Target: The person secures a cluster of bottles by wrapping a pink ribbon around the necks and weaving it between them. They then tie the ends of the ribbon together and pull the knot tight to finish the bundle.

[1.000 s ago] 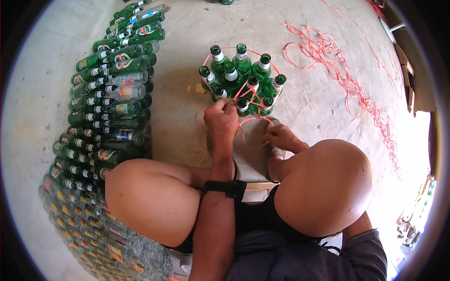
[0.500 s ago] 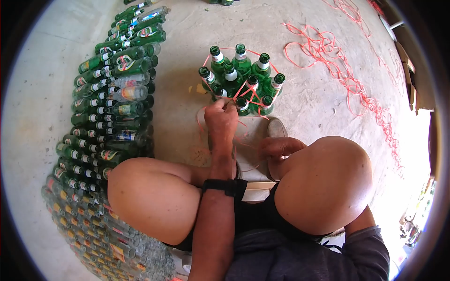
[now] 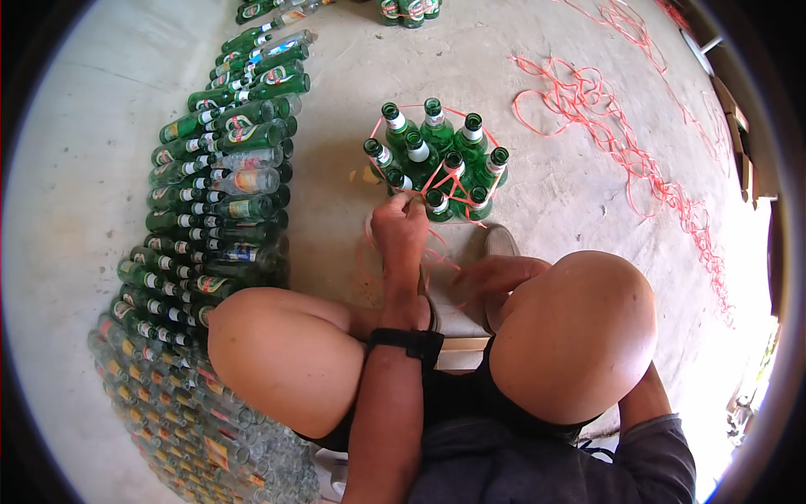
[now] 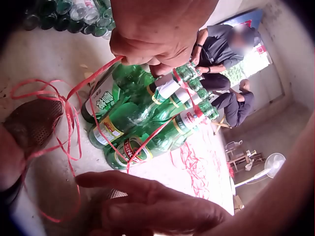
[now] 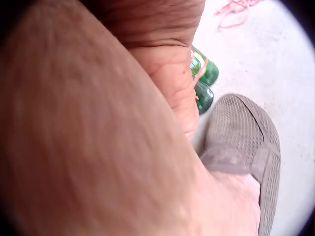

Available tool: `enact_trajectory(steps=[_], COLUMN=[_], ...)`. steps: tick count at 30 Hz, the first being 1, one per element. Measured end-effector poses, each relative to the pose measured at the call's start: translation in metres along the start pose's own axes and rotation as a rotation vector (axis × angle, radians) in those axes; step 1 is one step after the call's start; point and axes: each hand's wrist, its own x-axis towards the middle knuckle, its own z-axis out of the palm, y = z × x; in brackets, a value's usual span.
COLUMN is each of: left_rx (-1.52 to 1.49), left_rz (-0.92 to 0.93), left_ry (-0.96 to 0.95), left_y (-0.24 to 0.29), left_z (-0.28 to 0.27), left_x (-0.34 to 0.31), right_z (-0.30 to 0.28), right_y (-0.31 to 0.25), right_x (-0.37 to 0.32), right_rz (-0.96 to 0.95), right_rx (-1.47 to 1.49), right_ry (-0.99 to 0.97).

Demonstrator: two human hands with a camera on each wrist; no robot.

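Pinching red twine (image 4: 96, 76), left hand (image 3: 401, 228) beside upright green bottles (image 3: 437, 134); right hand (image 3: 504, 273) unclenched

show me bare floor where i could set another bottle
Grey concrete floor is mostly bare between the stacked glass bottles and upright green glass bottles, and between the latter and the tangled pink twine. Crowded: around the left hand.

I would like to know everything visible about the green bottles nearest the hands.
The green bottles look like glass: dark open mouths, pale neck labels, coloured body labels. They stand upright, packed together, on the pale floor. Thin red string runs around and across them, pinched by the left hand at their near side.
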Motion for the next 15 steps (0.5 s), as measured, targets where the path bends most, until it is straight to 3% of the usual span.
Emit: enact_trajectory(steps=[3,5,9,10,15], left_rx=[0.040,0.088,0.123,0.131,0.314], left_rz=[0.031,0.046,0.042,0.046,0.031], left_ry=[0.006,0.022,0.034,0.036,0.061], left_y=[0.003,0.010,0.002,0.001,0.014], left_z=[-0.002,-0.006,-0.004,-0.004,-0.012], left_x=[0.000,-0.001,0.000,0.001,-0.002], right_z=[-0.014,-0.030,-0.055,-0.059,-0.076], right_y=[-0.033,-0.050,-0.060,-0.057,-0.062], right_x=[-0.021,-0.028,-0.038,-0.035,-0.033], right_rz=[0.237,0.267,0.124,0.007,-0.095], right_rx=[-0.051,-0.025,0.065,0.011,-0.146], right_ry=[0.126,0.238,0.436,0.527,0.707])
